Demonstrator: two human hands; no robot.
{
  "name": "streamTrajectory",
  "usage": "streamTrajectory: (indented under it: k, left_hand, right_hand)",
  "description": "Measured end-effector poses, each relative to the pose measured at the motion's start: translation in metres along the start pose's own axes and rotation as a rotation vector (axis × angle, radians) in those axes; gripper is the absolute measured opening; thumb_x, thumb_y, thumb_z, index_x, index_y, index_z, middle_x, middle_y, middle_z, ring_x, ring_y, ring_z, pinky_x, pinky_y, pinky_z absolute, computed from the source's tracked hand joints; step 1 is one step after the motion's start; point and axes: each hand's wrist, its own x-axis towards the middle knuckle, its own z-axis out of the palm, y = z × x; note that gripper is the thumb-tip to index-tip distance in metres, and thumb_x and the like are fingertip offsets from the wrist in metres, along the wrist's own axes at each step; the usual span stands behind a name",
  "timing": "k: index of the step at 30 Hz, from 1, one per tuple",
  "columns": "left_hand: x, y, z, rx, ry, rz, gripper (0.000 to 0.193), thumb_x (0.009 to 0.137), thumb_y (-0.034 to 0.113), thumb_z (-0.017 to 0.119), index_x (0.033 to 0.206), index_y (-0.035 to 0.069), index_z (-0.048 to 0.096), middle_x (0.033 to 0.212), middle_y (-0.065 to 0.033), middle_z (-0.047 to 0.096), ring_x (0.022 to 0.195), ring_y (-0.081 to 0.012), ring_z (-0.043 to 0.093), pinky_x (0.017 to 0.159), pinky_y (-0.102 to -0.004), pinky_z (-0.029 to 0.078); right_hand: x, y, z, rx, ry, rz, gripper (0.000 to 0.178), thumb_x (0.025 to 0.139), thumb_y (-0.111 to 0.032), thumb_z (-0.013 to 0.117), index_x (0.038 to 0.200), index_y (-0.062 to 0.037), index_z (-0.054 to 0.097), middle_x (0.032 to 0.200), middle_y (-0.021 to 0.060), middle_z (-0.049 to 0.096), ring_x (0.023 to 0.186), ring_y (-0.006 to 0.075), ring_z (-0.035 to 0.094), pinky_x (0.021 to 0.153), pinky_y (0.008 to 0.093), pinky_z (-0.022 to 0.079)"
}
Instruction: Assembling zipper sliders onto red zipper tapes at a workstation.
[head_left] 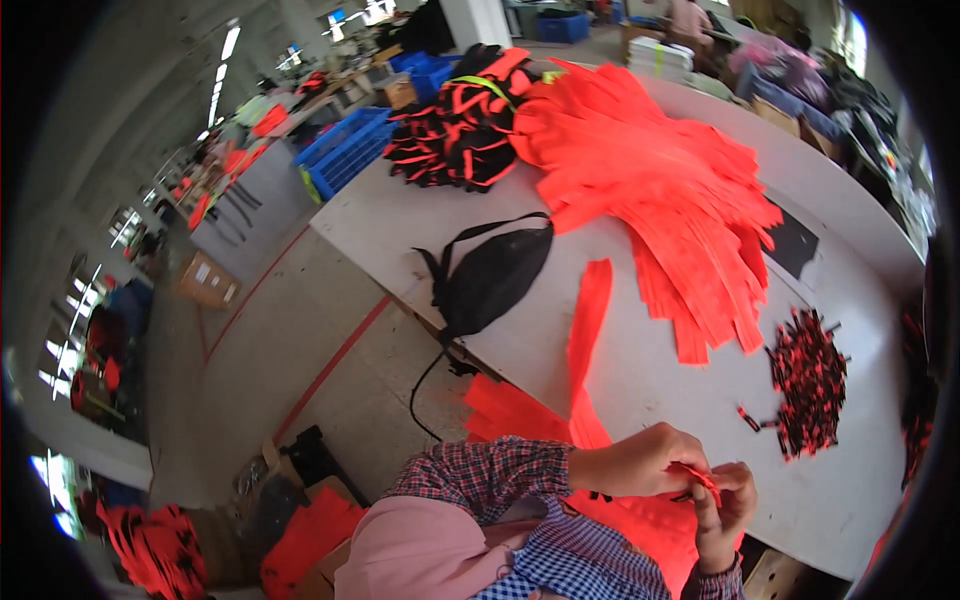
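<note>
My left hand [645,461] and my right hand [729,507] meet over the table's near edge, fingertips pinching a small folded end of bright orange-red fabric strip [707,485]. More of the orange fabric [640,528] drapes over my lap beneath them. A single long orange strip [588,345] lies on the table and runs down toward my left sleeve. To the right of my hands sits a heap of small black-and-red pieces [808,385], with a few loose beside it. Farther back spreads a big pile of orange strips [650,170].
On the white table [820,530] lie a black drawstring-like bag [497,278] and a bundle of black-and-orange pieces [455,140]. A blue crate [345,150] stands beyond its left side. A carton [208,280] is on the floor. Another person [688,20] sits far back.
</note>
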Motion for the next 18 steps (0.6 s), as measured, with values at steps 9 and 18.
streamTrajectory:
  k: [9,18]
  left_hand:
    - [-0.002,0.023,-0.017,-0.166,-0.023,-0.236,0.040,0.092,0.036,0.076,0.086,-0.003,0.070,0.071,-0.0076,0.071,0.067,-0.0143,0.066,0.062,-0.0308,0.051]
    - [0.001,-0.005,-0.024,0.235,-0.165,-0.221,0.030,0.084,0.025,0.078,0.083,-0.004,0.067,0.066,-0.0124,0.063,0.059,-0.0248,0.057,0.059,-0.0382,0.045]
  right_hand:
    - [0.016,-0.027,0.007,0.005,-0.074,0.067,0.022,0.102,-0.022,0.064,0.099,-0.0006,0.062,0.094,0.0081,0.063,0.084,0.0160,0.056,0.076,0.0286,0.047]
    - [0.069,-0.031,-0.035,-0.249,0.641,-0.183,0.029,0.095,-0.010,0.069,0.120,0.0021,0.060,0.105,0.0189,0.066,0.088,0.0321,0.065,0.078,0.0410,0.054]
